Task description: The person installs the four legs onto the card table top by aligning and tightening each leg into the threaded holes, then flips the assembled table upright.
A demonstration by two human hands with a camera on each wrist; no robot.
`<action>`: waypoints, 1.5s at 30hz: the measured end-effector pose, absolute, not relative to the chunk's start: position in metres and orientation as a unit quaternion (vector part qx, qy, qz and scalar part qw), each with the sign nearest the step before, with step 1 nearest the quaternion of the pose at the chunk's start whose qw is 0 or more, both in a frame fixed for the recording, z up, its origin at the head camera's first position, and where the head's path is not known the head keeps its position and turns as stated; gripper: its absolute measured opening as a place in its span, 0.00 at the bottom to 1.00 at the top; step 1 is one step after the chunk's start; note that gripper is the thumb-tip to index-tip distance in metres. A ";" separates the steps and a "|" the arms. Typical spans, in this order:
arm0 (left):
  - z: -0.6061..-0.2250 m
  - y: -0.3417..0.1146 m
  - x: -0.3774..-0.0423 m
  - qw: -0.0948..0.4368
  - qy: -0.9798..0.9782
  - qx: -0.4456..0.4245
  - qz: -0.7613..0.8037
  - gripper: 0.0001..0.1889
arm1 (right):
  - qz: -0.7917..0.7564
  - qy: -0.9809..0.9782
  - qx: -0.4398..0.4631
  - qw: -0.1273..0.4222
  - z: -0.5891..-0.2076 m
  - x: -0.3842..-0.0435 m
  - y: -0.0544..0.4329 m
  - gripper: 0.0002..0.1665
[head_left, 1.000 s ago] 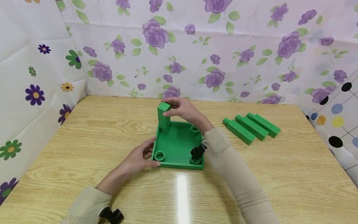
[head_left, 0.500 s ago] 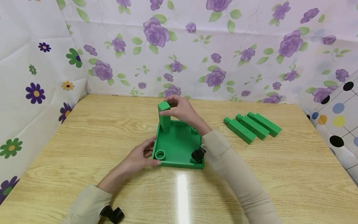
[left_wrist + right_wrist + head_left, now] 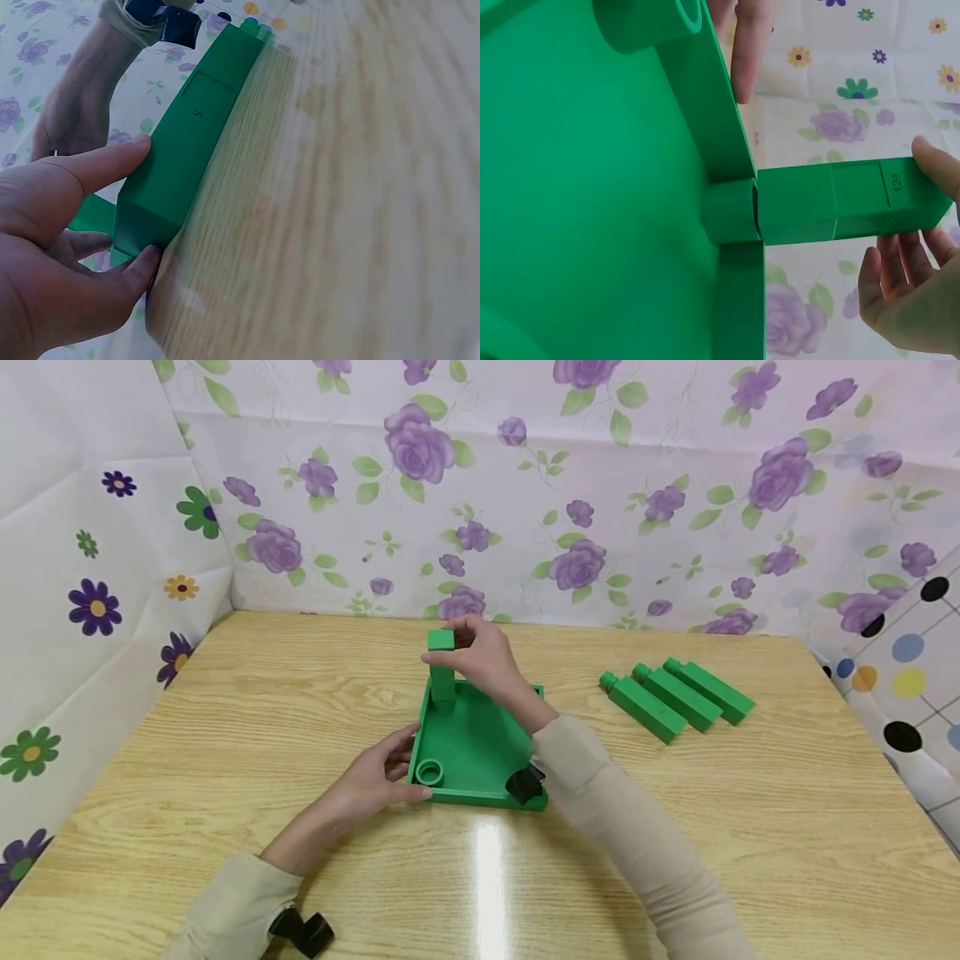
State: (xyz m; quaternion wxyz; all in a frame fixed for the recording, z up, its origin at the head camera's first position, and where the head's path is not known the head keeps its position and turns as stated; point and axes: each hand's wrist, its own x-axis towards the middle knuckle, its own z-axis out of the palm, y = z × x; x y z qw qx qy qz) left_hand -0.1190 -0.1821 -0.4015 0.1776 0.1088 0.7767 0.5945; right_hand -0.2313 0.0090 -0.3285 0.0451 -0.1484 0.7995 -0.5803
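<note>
A shallow green square tray (image 3: 480, 735) with a raised rim lies on the table, round sockets in its corners. In the back left corner a square green leg (image 3: 442, 683) stands upright; the right wrist view shows its lower end against the socket (image 3: 731, 211), its side marked 124. My right hand (image 3: 486, 658) grips the leg near its top, thumb in front and fingers behind. At the front left corner my left hand (image 3: 373, 783) holds the tray, thumb on the front rim. The right arm and its wrist camera cover the right sockets in the head view.
Three more green legs (image 3: 647, 708) with knobbed ends lie side by side on the wooden table (image 3: 637, 827), right of the tray. Behind the table hangs a purple-flowered cloth (image 3: 525, 485), with other patterned cloths at the left and right sides.
The leg has turned and stands straighter and slightly lower over its socket. My right hand has shifted slightly left and around with it, while my left hand has stayed on the tray corner.
</note>
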 end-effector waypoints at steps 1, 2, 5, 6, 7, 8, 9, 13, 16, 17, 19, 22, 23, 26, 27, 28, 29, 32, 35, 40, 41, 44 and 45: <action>-0.402 -0.182 -0.119 0.178 0.777 0.109 0.595 0.49 | -0.580 0.801 -0.145 0.043 -0.329 -0.231 0.008 0.28; -0.402 -0.182 -0.119 0.178 0.776 0.108 0.595 0.49 | -0.579 0.802 -0.142 0.041 -0.329 -0.231 0.008 0.28; -0.402 -0.182 -0.120 0.178 0.775 0.108 0.596 0.49 | -0.571 0.809 -0.132 0.036 -0.329 -0.229 0.006 0.28; -0.402 -0.182 -0.120 0.178 0.775 0.109 0.597 0.49 | -0.567 0.813 -0.130 0.034 -0.329 -0.229 0.005 0.29; -0.402 -0.182 -0.120 0.178 0.774 0.109 0.598 0.49 | -0.563 0.816 -0.128 0.031 -0.329 -0.228 0.005 0.29; -0.402 -0.182 -0.120 0.178 0.773 0.109 0.599 0.49 | -0.558 0.819 -0.127 0.028 -0.329 -0.228 0.004 0.29; -0.402 -0.182 -0.120 0.178 0.773 0.109 0.599 0.49 | -0.556 0.821 -0.127 0.025 -0.329 -0.228 0.004 0.28; -0.402 -0.182 -0.119 0.180 0.770 0.110 0.603 0.49 | -0.549 0.826 -0.128 0.015 -0.330 -0.226 0.002 0.27; -0.401 -0.182 -0.119 0.181 0.767 0.110 0.605 0.49 | -0.548 0.826 -0.129 0.011 -0.331 -0.226 0.002 0.26; -0.401 -0.182 -0.119 0.182 0.766 0.111 0.607 0.49 | -0.547 0.827 -0.130 0.011 -0.331 -0.226 0.002 0.26; -0.400 -0.182 -0.119 0.182 0.765 0.110 0.608 0.49 | -0.542 0.830 -0.133 0.012 -0.330 -0.226 0.002 0.26; -0.400 -0.182 -0.119 0.182 0.765 0.109 0.608 0.49 | -0.530 0.836 -0.142 0.013 -0.329 -0.226 0.002 0.26; -0.400 -0.182 -0.119 0.181 0.767 0.109 0.606 0.49 | -0.525 0.839 -0.146 0.014 -0.328 -0.226 0.002 0.26; -0.400 -0.182 -0.119 0.178 0.773 0.109 0.600 0.49 | -0.511 0.844 -0.160 0.020 -0.326 -0.227 0.003 0.27; -0.400 -0.182 -0.119 0.177 0.774 0.110 0.597 0.49 | -0.506 0.846 -0.165 0.026 -0.325 -0.227 0.004 0.28; -0.400 -0.182 -0.119 0.177 0.775 0.111 0.597 0.49 | -0.498 0.850 -0.172 0.033 -0.325 -0.228 0.005 0.29; -0.400 -0.182 -0.119 0.177 0.774 0.112 0.598 0.49 | -0.488 0.854 -0.179 0.041 -0.323 -0.229 0.006 0.31; -0.401 -0.181 -0.119 0.178 0.770 0.113 0.602 0.49 | -0.456 0.863 -0.206 0.073 -0.320 -0.233 0.011 0.38; -0.400 -0.181 -0.119 0.177 0.772 0.111 0.600 0.49 | -0.444 0.860 -0.226 0.111 -0.315 -0.237 0.017 0.42; -0.399 -0.181 -0.118 0.174 0.777 0.110 0.595 0.48 | -0.466 0.836 -0.241 0.165 -0.311 -0.244 0.029 0.40; -0.399 -0.181 -0.118 0.174 0.776 0.110 0.597 0.49 | -0.468 0.830 -0.250 0.171 -0.312 -0.246 0.032 0.40; -0.399 -0.181 -0.118 0.174 0.776 0.107 0.597 0.49 | -0.477 0.810 -0.287 0.181 -0.314 -0.252 0.040 0.39; -0.398 -0.181 -0.118 0.174 0.776 0.105 0.597 0.49 | -0.483 0.802 -0.300 0.184 -0.315 -0.255 0.042 0.39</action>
